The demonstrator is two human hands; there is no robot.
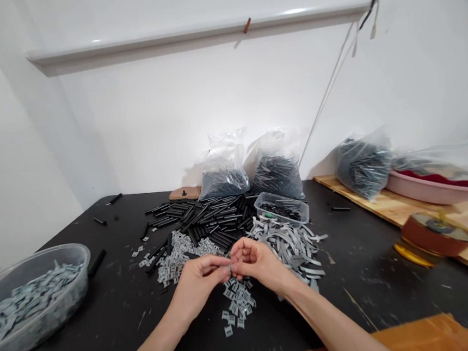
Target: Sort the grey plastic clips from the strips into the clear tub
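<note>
My left hand [204, 279] and my right hand [252, 261] meet in the middle of the view, fingertips pinched together around a small grey plastic piece [230, 268]. Fingers cover most of it, so its exact shape is hidden. Just below the hands lies a small heap of grey plastic clips [239, 303] with slots. Beyond my left hand spreads a larger pile of small grey clips [181, 248]. Curved grey strips [293, 247] are heaped to the right of my right hand. Black tubes [205, 216] lie in a pile behind.
A clear tub [86, 259] of grey parts stands at the left. Farther back are a clear plastic box [305, 213] and filled bags [224, 179]. On the right, a wooden board [378, 209] bears a pink basin [428, 194], with a brown round object [436, 234] nearby.
</note>
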